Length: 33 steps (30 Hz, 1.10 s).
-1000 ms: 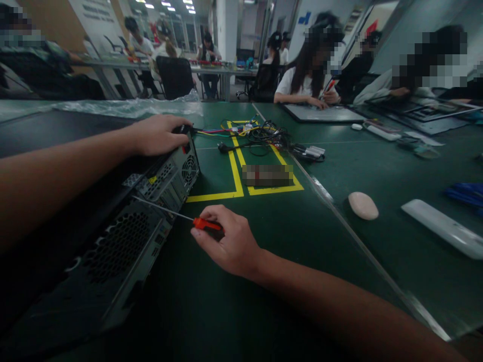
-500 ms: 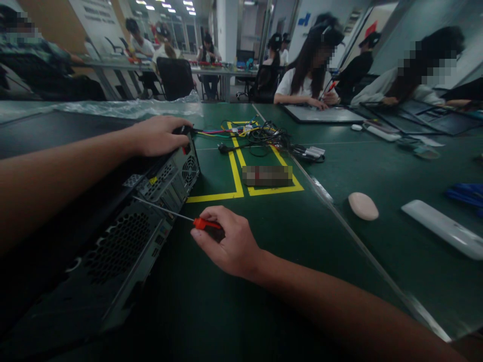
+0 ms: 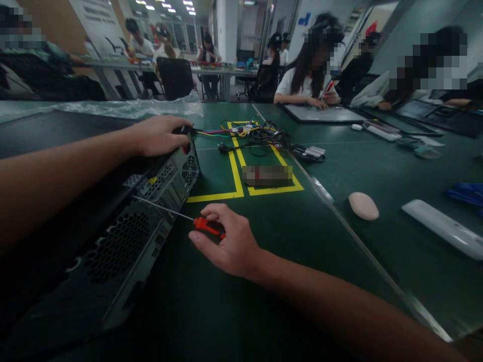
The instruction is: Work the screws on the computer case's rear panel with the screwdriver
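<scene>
A black and grey computer case (image 3: 166, 193) lies on the left with its rear panel towards me, showing vents and ports. Over its far top corner my left hand (image 3: 160, 136) is closed, gripping the edge; a small red part shows under the fingers. My right hand (image 3: 234, 241) holds a screwdriver (image 3: 206, 226) with a red and black handle. Its thumb stands slightly off the handle, whose butt lies against the palm. The long thin shaft reaches left to the rear panel, and its tip meets the panel near the upper edge; any screw there is too small to see.
Beyond the case lies a tangle of cables (image 3: 267, 134) on yellow tape (image 3: 236, 171). A blurred-out box (image 3: 267, 176) sits within the taped area. To the right are a beige rounded object (image 3: 363, 206) and a long white object (image 3: 441, 226). Several people work behind.
My right thumb and fingers have loosened around the handle, which has turned and now shows more red. The shaft tip stays at the same place. My left hand and the case have not moved.
</scene>
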{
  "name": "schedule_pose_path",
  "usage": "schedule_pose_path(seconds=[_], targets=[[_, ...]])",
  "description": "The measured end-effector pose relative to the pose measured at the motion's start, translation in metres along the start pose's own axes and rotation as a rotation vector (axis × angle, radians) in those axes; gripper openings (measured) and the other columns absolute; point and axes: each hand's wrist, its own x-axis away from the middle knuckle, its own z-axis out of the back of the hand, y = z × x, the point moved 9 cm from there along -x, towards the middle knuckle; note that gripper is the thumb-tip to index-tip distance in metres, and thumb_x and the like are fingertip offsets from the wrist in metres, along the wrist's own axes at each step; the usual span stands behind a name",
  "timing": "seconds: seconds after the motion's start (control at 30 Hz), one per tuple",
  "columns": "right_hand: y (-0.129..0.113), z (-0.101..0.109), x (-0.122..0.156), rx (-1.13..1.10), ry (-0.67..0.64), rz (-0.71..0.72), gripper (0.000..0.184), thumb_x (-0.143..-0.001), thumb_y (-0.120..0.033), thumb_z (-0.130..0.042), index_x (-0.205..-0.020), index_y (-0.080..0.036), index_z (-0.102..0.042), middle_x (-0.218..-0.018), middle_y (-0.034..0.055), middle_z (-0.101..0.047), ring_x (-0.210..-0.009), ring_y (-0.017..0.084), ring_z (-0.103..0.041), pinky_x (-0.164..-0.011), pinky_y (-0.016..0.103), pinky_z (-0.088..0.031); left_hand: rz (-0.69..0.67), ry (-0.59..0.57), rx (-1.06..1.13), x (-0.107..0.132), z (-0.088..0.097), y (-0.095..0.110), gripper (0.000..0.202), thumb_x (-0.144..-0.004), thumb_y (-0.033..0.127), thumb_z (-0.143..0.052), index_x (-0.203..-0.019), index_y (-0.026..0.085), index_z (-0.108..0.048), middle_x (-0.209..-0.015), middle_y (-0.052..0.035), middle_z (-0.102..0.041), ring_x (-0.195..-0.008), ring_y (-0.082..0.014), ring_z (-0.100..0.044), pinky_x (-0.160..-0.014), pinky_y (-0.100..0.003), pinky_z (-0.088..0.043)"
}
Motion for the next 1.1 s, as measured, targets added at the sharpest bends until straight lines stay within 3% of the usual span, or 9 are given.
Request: schedule_pose_path(seconds=[0.13,1.1], targets=[[0.0003,-0.0025,-0.0003,0.018,-0.024,0.006,0.019,-0.100,-0.036,-0.067,-0.111,-0.021,-0.064,-0.101,0.0045,-0.075,-0.086,0.016,-0.072,-0.081,0.031,-0.060,0.008,-0.002,0.006,-0.0008,-0.0009,-0.0018,0.078,-0.092,0.051,-0.038,-0.155,0.009,-0.054,-0.154,-0.0189,-0.058,-0.142,-0.0373,-0.053,-0.121,-0.047,-0.037],[0.0019,-0.0022,0.0002,0.017,-0.020,-0.018,0.021,-0.100,-0.037,-0.067,-0.112,-0.021,-0.065,-0.102,0.0049,-0.076,-0.089,0.017,-0.073,-0.084,0.032,-0.060,0.017,0.006,0.006,-0.0005,-0.0005,-0.0024,0.076,-0.090,0.051,-0.040,-0.154,0.013,-0.056,-0.150,-0.0152,-0.062,-0.139,-0.0359,-0.056,-0.119,-0.047,-0.040]])
